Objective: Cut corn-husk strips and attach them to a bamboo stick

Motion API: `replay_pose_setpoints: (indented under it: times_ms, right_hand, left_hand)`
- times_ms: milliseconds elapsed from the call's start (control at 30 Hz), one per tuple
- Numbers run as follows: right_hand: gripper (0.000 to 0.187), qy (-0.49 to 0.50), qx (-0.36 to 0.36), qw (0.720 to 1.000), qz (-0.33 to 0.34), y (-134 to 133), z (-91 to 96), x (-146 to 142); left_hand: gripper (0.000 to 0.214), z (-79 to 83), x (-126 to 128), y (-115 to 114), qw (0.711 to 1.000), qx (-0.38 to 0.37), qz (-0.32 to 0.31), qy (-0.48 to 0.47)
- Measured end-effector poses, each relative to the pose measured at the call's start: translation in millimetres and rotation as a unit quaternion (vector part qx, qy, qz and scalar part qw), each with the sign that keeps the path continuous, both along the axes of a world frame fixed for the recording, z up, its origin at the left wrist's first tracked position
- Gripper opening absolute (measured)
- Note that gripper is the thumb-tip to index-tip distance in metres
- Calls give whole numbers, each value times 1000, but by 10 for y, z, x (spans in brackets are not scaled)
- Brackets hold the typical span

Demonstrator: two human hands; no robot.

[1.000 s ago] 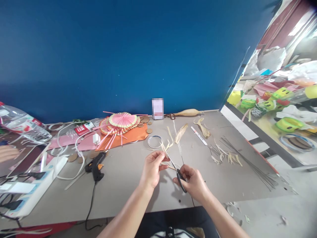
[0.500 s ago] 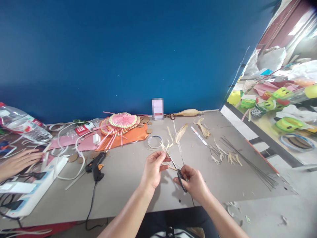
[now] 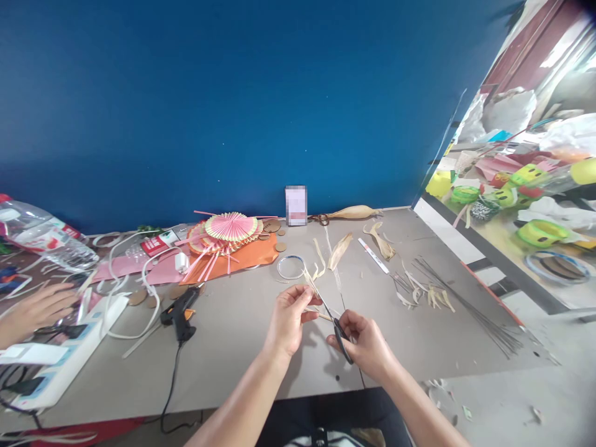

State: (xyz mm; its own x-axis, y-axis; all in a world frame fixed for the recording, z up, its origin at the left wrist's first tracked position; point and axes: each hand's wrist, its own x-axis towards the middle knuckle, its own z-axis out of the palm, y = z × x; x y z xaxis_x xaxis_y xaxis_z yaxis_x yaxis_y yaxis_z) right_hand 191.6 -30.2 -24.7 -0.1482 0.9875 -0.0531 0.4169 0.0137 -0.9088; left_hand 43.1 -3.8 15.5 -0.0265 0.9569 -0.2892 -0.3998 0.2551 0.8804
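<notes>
Tall blue wall (image 3: 298,105) behind grey table (image 3: 228,347); pale floor (image 3: 503,400) lower right.

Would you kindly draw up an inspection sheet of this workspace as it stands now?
Surface: grey table, with a small dark spot near its front edge.
Job's things: scissors, angled toward a pale strip; dry husk-like pieces lie beyond.
Clutter: pink paper fan partly over an orange sheet, glue gun, metal ring, wire bundle, large bottle.
Grip: left hand pinches the pale strip; right hand holds the scissors.
Cables: white cable loops beside the power strip; black cord runs from the glue gun past the front edge.
Surroundings: blue wall behind, another person's hand at left, green pieces at far right.
</notes>
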Motion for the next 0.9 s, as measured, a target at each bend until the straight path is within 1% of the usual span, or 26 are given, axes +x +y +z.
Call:
replay_pose_setpoints:
  times_ms: [100, 233, 467, 667, 900]
  right_hand:
    - [33, -3, -1, 1000, -3, 5, 5, 7]
    - [29, -3, 9, 1000, -10, 11, -19, 8]
    - [28, -1, -2, 1000, -6, 6, -41, 12]
    - [28, -7, -6, 1000, -16, 5, -41, 29]
    - [30, -39, -13, 999, -14, 1, -16, 47]
  left_hand:
    - [23, -2, 8, -12, 1000, 4, -12, 9]
    - [23, -11, 11, -24, 1000, 6, -21, 11]
    - [21, -18, 25, -23, 1000, 7, -26, 5]
    - [20, -15, 28, -23, 1000, -1, -26, -3]
    - [26, -7, -9, -9, 999, 24, -40, 7]
